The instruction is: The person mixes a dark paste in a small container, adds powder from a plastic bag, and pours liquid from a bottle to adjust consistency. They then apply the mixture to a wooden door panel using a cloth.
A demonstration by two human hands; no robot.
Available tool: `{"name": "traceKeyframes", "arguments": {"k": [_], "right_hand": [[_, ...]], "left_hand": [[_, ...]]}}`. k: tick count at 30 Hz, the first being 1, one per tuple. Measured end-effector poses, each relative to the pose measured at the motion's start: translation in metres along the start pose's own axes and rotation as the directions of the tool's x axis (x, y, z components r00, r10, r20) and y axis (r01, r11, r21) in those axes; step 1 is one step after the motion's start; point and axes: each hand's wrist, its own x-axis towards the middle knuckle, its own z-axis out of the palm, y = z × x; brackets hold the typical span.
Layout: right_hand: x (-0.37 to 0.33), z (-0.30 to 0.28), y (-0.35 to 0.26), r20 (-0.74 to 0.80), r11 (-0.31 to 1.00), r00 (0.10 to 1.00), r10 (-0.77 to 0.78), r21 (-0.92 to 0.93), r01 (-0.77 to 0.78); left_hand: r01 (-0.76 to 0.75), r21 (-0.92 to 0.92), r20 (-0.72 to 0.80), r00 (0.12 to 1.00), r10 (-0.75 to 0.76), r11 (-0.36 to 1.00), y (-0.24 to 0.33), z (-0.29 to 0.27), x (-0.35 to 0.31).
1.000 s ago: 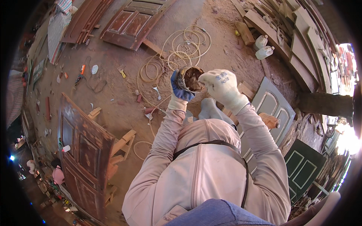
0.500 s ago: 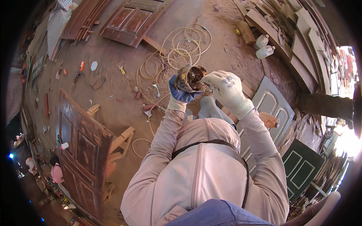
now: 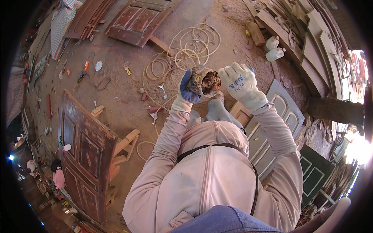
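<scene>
Can point(image 3: 197, 79): short, round-walled, its outside crusted with dark and yellowish stains; tilted, its mouth toward the right hand. It sits in the left hand, above the floor and ahead of the person's chest. Contents point(image 3: 212, 83): brown, lumpy, rough, coating the inner wall; depth cannot be made out.

Left hand point(image 3: 188, 92): white knit glove, blue-coated palm; closed around the can's left side, which the fingers partly cover.

Right hand point(image 3: 241, 83): similar glove, blue print on the back; fingers bent in close beside the can's mouth. The fingertips are turned away, so whether they grip anything cannot be told.

Jacket point(image 3: 182, 186): pale pinkish cloth, seamed down the middle, black strap across; it hides much of the lower floor.

Hose point(image 3: 196, 58): thin, yellowish, in loose overlapping loops on brown earth; part runs out of sight behind the left sleeve.

Brown door point(image 3: 87, 151): panelled wood, finish worn and patchy, propped on a raw timber trestle point(image 3: 126, 143).

Grey door point(image 3: 276, 116): smooth, arched mouldings; partly covered by the right arm.

Green door point(image 3: 311, 176): pale rectangular outlines; its left side hidden by the sleeve.

Jugs point(image 3: 275, 54): two, translucent plastic, beside stacked boards point(image 3: 314, 58) that run out at the upper edge.

Hand tool point(image 3: 127, 70): yellow handle; its head is too small to identify.
</scene>
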Motion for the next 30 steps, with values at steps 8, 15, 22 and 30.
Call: {"name": "traceKeyframes", "arguments": {"k": [8, 15, 22, 30], "right_hand": [[-0.015, 0.025, -0.017, 0.130, 0.869, 0.931, 0.341, 0.334, -0.365], [-0.030, 0.057, -0.048, 0.602, 0.121, 0.702, 0.380, 0.720, -0.683], [0.006, 0.001, -0.043, 0.277, 0.678, 0.873, 0.401, 0.551, -0.486], [-0.008, 0.020, -0.025, 0.326, 0.981, 0.936, 0.132, 0.090, -0.170]], "left_hand": [[-0.262, 0.292, 0.020, 0.963, 0.268, 0.920, 0.011, 0.008, 0.000], [-0.350, 0.185, 0.012, 0.935, 0.354, 0.918, 0.002, -0.001, 0.004], [-0.210, 0.087, -0.149, 0.964, 0.221, 0.974, -0.009, -0.014, -0.005], [-0.140, 0.155, -0.336, 0.923, 0.186, 0.978, -0.014, -0.018, -0.015]]}}
